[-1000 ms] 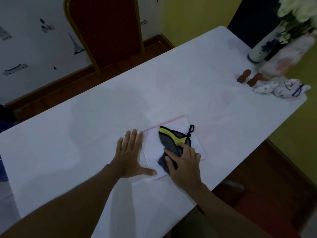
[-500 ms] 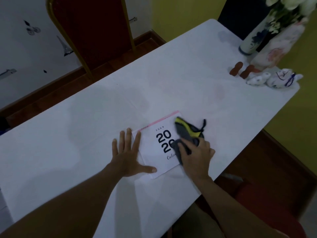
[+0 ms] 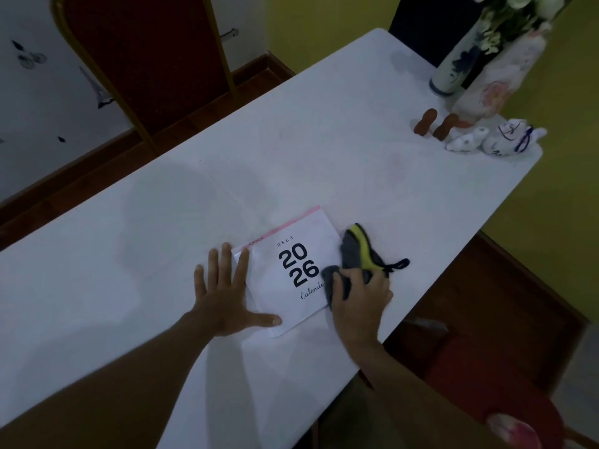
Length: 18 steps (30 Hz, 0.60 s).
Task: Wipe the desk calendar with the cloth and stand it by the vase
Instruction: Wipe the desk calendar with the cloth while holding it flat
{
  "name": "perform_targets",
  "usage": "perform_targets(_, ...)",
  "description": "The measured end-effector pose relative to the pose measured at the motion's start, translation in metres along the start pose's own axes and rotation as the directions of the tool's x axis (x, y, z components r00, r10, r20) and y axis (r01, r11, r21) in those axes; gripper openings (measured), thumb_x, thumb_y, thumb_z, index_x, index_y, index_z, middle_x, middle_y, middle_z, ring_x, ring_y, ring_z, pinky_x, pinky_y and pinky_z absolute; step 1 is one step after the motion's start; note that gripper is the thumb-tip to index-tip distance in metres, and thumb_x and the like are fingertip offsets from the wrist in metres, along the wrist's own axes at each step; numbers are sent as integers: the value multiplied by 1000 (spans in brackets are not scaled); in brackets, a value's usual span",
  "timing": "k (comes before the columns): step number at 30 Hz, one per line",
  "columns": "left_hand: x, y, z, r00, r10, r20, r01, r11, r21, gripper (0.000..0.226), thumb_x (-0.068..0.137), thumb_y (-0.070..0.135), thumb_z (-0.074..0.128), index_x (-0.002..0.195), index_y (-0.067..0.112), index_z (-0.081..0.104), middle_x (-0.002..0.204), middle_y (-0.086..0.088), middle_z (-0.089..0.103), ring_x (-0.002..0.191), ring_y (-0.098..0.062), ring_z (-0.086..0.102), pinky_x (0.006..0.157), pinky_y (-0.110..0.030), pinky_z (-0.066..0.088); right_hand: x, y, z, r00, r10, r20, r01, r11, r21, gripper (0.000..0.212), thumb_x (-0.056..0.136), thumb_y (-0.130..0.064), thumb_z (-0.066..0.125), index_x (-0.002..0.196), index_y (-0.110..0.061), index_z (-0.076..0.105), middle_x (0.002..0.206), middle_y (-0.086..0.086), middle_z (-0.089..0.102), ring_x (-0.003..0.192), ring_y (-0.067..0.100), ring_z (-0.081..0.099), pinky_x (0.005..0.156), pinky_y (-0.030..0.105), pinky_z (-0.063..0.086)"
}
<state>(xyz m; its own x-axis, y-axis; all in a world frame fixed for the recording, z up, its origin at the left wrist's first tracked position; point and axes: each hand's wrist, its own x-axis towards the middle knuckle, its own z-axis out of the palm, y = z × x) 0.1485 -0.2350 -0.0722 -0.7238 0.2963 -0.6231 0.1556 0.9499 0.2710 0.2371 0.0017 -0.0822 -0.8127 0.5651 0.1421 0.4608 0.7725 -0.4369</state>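
Desk calendar (image 3: 291, 270): one, lying flat on the white table (image 3: 162, 238) near its right edge, about midway along that edge; cover faces up with "2569", "2026" and "Calenda…" readable, a pink strip along its far edge.
Left hand (image 3: 227, 296): fingers spread, palm flat on the table, forefinger and thumb pressing the calendar's left side.
Right hand (image 3: 359, 299): closed on the cloth, pressing it down at the calendar's right edge, over the end of the printed word.
Cloth (image 3: 356, 254): one, grey with a yellow-green band and a dark loop; bunched, partly on the calendar, partly on the bare table just beside it.
Vases: two at the far right corner, well apart from the calendar; a blue-and-white vase (image 3: 453, 69) and a pink-flowered vase (image 3: 499, 82), both with white flowers.
Near the vases: two brown oblong pieces (image 3: 425, 120) and two white ceramic figurines (image 3: 505, 139) at the right edge.
Between calendar and vases: bare tabletop.
Chair (image 3: 146, 56): one, red-backed, beyond the table's left edge.
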Motion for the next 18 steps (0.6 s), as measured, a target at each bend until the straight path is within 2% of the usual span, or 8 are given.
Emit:
perform_targets(2,0,0,0,1000,3,-3,-3,1000,8,160,31,115,37,141,38,-50,147,-1,-62,135,-22,-58,119,-60,-23,-14,3,-2,971,-229,63,230,973,1,20,95,-38,56,93,-21,66,95,9,50,88,30,48,73,39,34)
perform_targets(4,0,2,-2,1000,2,0,-2,1000,9,159,31,115,36,140,38,-51,147,-1,-62,135,-23,-58,119,-60,-23,-2,9,-5,934,-347,87,350,936,-21,18,93,-37,62,91,-20,69,93,10,52,86,29,48,72,38,34)
perform_targets(5,0,2,-2,1000,2,0,-2,1000,8,159,31,115,36,139,38,-51,146,-1,-62,135,-23,-58,119,-59,-24,9,9,-5,946,-315,70,318,947,-38,18,93,-37,64,90,-20,70,93,12,53,86,31,49,73,39,35)
perform_targets(9,-1,2,-2,1000,3,-2,-3,1000,3,160,31,115,38,140,38,-51,146,1,-62,135,-21,-58,117,-58,-26,42,-11,3,998,64,-19,-64,998,13,17,93,-34,66,93,-17,72,96,18,54,95,39,52,76,42,33)
perform_targets(11,-1,1,-2,1000,6,-1,-6,1000,10,161,32,115,37,140,37,-51,147,0,-62,135,-23,-58,118,-59,-24,24,-19,8,998,-62,33,61,998,24,15,92,-34,67,91,-20,72,96,15,54,95,36,51,76,42,35)
perform_targets(14,0,1,-1,1000,16,-3,-16,1000,21,159,33,115,37,139,36,-52,146,-2,-62,136,-24,-58,119,-60,-22,7,-10,5,905,-410,114,404,912,74,13,91,-36,68,91,-24,73,92,8,54,87,29,49,70,39,36)
perform_targets(16,0,1,-1,1000,16,-3,-16,1000,17,160,33,115,38,139,36,-52,146,-2,-62,136,-23,-58,118,-60,-23,29,-7,5,900,-420,117,416,908,55,14,91,-36,69,89,-24,74,90,8,55,86,30,51,70,39,37)
perform_targets(18,0,1,-1,1000,16,-4,-16,1000,17,160,33,114,39,140,36,-51,146,-2,-62,136,-23,-57,117,-59,-25,60,-18,9,964,-244,102,244,970,18,16,91,-38,68,87,-23,74,93,11,56,91,33,52,75,42,40)
